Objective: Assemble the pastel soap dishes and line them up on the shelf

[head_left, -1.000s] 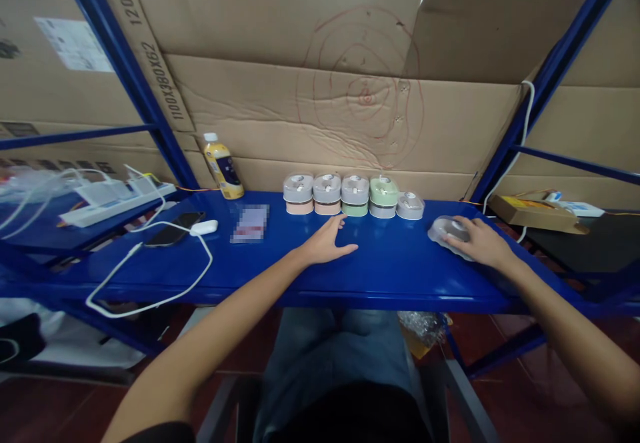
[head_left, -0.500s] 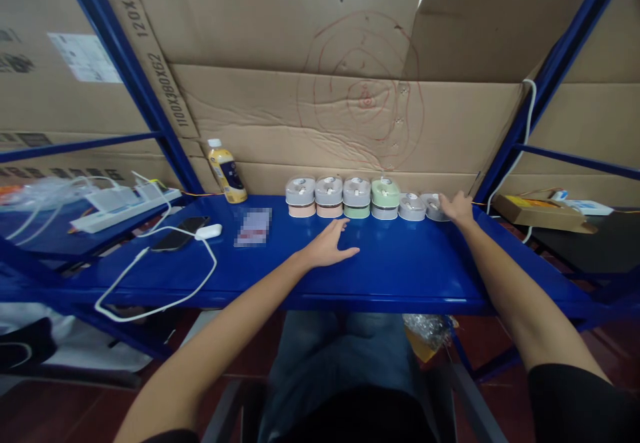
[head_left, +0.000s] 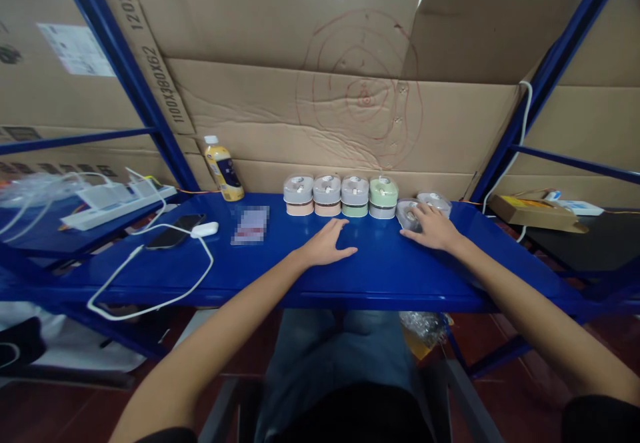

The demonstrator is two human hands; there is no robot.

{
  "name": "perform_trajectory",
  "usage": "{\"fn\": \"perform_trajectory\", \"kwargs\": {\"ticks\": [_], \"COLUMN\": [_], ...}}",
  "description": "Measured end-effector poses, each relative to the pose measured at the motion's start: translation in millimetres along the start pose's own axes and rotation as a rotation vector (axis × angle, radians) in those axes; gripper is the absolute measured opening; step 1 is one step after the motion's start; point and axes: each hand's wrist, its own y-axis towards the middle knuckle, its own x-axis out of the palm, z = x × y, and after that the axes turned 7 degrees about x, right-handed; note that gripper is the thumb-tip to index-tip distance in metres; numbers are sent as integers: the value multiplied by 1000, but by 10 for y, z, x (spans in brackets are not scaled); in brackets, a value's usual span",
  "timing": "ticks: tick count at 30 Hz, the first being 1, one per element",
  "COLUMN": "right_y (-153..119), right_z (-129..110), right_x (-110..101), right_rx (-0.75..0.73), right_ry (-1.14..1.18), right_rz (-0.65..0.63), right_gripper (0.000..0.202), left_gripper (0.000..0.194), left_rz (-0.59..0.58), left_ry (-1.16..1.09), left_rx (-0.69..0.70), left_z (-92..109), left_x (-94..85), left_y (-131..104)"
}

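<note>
Along the back of the blue shelf stand several small rounded boxes with clear lids in two-high stacks. The stack tops are grey (head_left: 299, 190), and the right-hand one is green (head_left: 383, 191). To the right of them are two single grey boxes. My right hand (head_left: 434, 228) has its fingers and thumb around the nearer grey box (head_left: 406, 216), covering part of it. The other grey box (head_left: 435, 202) sits just behind that hand. My left hand (head_left: 327, 243) rests in front of the stacks, fingers stretched and thumb apart, holding nothing.
A yellow drink bottle (head_left: 223, 170) stands at the back left. Nearby lie a blurred card (head_left: 251, 225), a black phone (head_left: 175, 231) and a looped white cable (head_left: 207, 276). Cardboard (head_left: 240, 110) backs the shelf. An open carton (head_left: 537, 214) lies beyond the right post.
My right hand has moved left from the far-right grey box to the one beside it. That box has shifted slightly toward me. My left hand keeps its pose.
</note>
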Motion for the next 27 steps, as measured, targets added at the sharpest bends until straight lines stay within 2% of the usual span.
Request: {"fn": "perform_trajectory", "kwargs": {"ticks": [3, 5, 7, 9, 14, 17, 19, 23, 25, 27], "right_y": [-179, -195, -156, -109, -50, 12, 70, 152, 163, 165], "right_z": [-62, -91, -129, -208, -658, -914, -986, -917, -837, -762], "right_x": [-186, -243, -242, -203, -142, -192, -223, -171, -107, -53], "right_rx": [228, 396, 425, 303, -240, -322, -287, -181, -120, -62], "right_ry": [26, 39, 71, 149, 565, 775, 853, 914, 932, 946], "right_rz": [3, -70, -158, -176, -32, 63, 129, 206, 201, 193], "right_gripper": [84, 91, 91, 84, 80, 76, 72, 66, 64, 64], "left_gripper": [81, 83, 90, 101, 124, 127, 110, 50, 40, 37], "left_rz": [11, 21, 29, 43, 69, 70, 57, -12, -16, -8], "left_ry": [-5, -20, -56, -113, -210, -204, -164, -102, -84, -70], "left_rx": [-4, 1, 2, 1, 39, 48, 96, 206, 201, 182], "left_z": [6, 7, 3, -4, 1, 37, 65, 95, 92, 76], "left_x": [5, 6, 7, 11, 8, -31, -63, -100, -106, -115], "left_y": [-1, -4, -5, -1, 16, 15, 12, 1, -5, -7]}}
